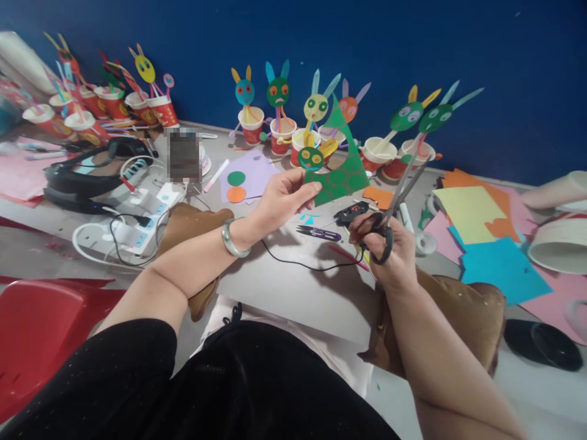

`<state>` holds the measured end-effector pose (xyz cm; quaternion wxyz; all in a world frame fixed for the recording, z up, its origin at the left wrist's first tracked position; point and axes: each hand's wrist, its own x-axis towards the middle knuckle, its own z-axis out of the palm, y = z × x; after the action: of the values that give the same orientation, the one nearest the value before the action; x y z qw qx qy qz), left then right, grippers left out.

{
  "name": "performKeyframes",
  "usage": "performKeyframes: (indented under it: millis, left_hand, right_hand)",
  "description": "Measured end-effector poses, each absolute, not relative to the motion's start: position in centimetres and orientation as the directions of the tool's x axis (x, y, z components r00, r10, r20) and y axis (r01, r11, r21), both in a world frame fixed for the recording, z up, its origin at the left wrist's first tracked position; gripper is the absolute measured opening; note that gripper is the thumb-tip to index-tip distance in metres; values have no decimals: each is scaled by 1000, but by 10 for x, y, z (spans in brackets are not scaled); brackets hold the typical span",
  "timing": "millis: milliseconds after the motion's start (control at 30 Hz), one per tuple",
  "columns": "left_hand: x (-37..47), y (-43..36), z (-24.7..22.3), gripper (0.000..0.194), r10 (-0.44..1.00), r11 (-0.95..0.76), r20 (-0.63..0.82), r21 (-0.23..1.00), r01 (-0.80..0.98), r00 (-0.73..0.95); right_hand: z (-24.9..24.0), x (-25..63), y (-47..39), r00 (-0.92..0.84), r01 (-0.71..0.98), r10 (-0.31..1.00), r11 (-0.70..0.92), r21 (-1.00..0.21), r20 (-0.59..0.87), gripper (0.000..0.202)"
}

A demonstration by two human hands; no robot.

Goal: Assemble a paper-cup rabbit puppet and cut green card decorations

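Note:
Between the thumb and fingers of my left hand (pixel 296 194) is a sheet of green paper (pixel 342 183) with round outlines drawn on it. Its upper part is cut to a narrow curved strip that points upward. My right hand (pixel 397 247) grips a pair of scissors (pixel 403 189) by the black handles, blades tilted up and to the right, apart from the paper. Below the sheet lie purple thread snips (pixel 318 233) and small blue paper scraps (pixel 309 219). A green paper disc (pixel 236 178) and an orange disc (pixel 236 195) rest on lilac paper (pixel 254 168).
Paper cups (pixel 251 127) bearing rabbit-faced figures line the blue wall. A power strip (pixel 156 223) and a black headset (pixel 92 174) are at left. Coloured paper sheets (pixel 499 263), a tape roll (pixel 425 243) and a black mouse (pixel 543 344) lie at right. A red chair (pixel 46 336) stands lower left.

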<state>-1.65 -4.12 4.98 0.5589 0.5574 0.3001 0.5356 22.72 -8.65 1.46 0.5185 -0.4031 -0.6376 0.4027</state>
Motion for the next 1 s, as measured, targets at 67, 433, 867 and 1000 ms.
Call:
performKeyframes:
  millis: [67,433,867,1000]
  left_hand:
    - [-18,-40,50,55,942,-212,267,944,-253,205]
    - [-16,-44,52,55,957,-182,220,963,-200,189]
    - [-14,-47,53,42,943,-174,217,968,-183,253]
    - [-12,-48,50,50,938,-161,210,968,-192,276]
  right_hand:
    - [19,228,-88,-193,129,933,332,-934,305,56]
    - [30,223,-92,-369,316,912,305,-898,179,63]
    - [30,220,-94,-327,178,931,229,-957,162,70]
    - [30,219,-94,-311,148,929,256,-955,201,69]
